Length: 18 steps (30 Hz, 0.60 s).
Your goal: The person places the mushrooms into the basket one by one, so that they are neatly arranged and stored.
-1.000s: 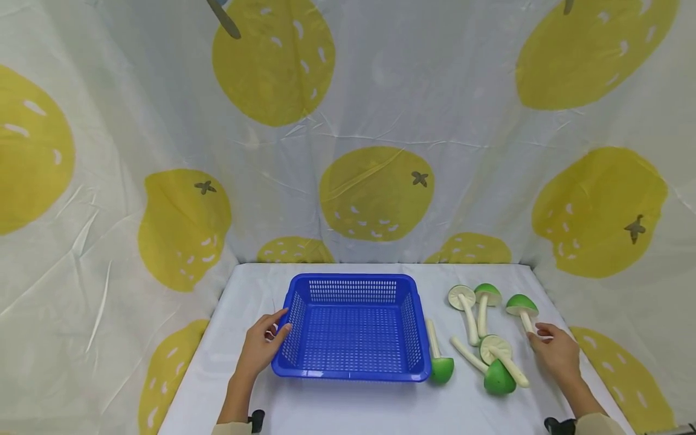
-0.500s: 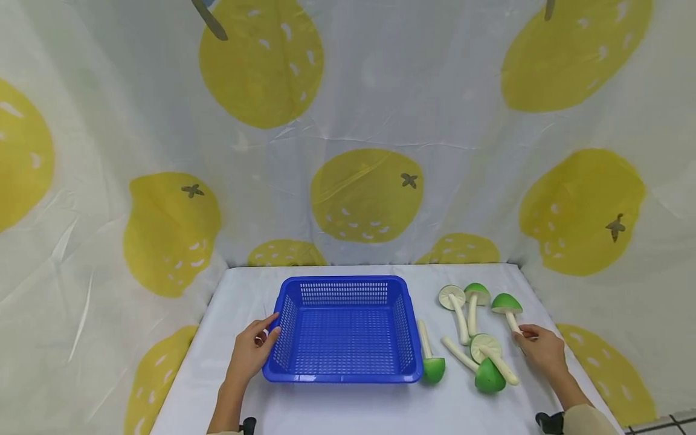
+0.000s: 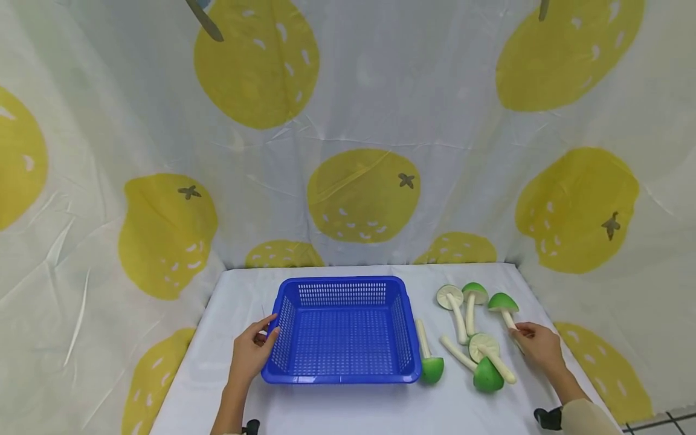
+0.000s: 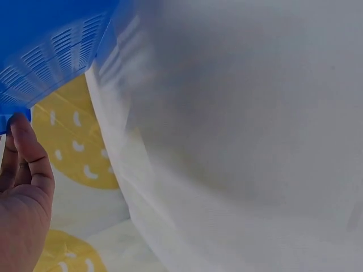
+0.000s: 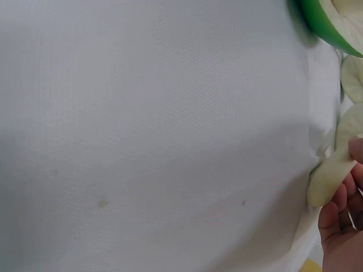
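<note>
A blue perforated basket (image 3: 341, 329) stands in the middle of the white table and holds nothing. My left hand (image 3: 270, 329) rests with fairly straight fingers against its left rim; the left wrist view shows the fingertips (image 4: 20, 127) touching the blue rim (image 4: 51, 51). Several green-capped toy mushrooms lie to the right of the basket. My right hand (image 3: 519, 331) pinches the pale stem of the rightmost mushroom (image 3: 501, 301). In the right wrist view that stem (image 5: 329, 175) lies between thumb and fingers. Another mushroom (image 3: 432, 368) lies right beside the basket's right wall.
Two crossed mushrooms (image 3: 486, 374) lie just left of my right hand, and two more (image 3: 450, 296) lie behind them. A cloth with yellow fruit print (image 3: 363, 193) walls in the table at the back and both sides. A white cover (image 3: 353, 405) spans the table's front.
My right fingers have drawn in onto the rightmost mushroom's stem. The head view has drifted a little, and my left hand stays at the basket's rim.
</note>
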### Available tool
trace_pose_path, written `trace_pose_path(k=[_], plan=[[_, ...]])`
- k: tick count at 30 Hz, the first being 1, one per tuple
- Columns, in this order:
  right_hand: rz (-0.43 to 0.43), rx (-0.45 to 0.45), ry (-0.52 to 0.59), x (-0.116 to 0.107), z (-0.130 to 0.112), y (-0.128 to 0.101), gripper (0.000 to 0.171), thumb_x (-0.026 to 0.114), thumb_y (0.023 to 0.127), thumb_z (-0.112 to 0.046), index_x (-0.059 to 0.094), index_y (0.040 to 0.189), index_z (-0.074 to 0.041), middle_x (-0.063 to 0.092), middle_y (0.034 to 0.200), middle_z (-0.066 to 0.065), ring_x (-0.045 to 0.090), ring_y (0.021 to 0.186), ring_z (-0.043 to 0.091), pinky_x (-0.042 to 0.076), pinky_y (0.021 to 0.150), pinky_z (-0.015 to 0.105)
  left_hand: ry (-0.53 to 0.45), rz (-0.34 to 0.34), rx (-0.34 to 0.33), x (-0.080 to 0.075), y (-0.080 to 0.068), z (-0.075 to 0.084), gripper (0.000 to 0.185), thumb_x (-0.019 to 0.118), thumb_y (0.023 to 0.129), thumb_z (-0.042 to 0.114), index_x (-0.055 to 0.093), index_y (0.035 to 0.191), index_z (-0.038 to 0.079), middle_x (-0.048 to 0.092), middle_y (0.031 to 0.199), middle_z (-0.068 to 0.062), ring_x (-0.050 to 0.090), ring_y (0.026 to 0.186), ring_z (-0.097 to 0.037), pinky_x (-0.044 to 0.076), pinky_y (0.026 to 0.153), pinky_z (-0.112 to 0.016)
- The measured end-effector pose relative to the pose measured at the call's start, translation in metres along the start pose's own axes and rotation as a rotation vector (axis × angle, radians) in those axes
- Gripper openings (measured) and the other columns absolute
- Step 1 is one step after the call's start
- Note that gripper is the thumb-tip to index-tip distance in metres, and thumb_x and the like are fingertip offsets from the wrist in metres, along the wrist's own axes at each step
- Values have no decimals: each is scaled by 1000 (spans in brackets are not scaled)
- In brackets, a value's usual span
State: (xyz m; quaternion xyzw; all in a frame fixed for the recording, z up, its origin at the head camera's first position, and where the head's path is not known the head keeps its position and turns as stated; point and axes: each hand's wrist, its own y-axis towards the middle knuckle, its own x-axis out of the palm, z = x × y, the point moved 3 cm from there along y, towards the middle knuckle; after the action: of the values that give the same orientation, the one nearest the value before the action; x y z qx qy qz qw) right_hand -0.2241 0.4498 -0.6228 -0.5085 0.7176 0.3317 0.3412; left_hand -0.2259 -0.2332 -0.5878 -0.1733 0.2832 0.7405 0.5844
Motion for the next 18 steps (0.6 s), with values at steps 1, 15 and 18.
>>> trace_pose_path(k=[1,15,18], plan=[[9,-2,2,1,0,-1,37,72,95,-27,73,107,8,72,82,8,56,71,9,41,60,26,0,-3,-6,1,-1,-1,37,76,95,22,72,132,19,69,102,-6,61,78,-12,51,67,-20],[47,4,47,-1,-8,-2,35,71,97,-29,75,109,4,74,90,14,55,73,2,43,62,23,-139,-81,-76,2,-1,-7,42,73,98,28,67,138,20,63,111,-10,46,57,-6,40,50,-21],[41,31,62,-2,-13,-4,37,69,98,-30,74,111,5,75,94,18,57,75,4,43,62,22,-162,-95,-87,2,-1,-9,41,70,99,29,66,139,20,62,111,-9,44,55,-5,41,51,-21]])
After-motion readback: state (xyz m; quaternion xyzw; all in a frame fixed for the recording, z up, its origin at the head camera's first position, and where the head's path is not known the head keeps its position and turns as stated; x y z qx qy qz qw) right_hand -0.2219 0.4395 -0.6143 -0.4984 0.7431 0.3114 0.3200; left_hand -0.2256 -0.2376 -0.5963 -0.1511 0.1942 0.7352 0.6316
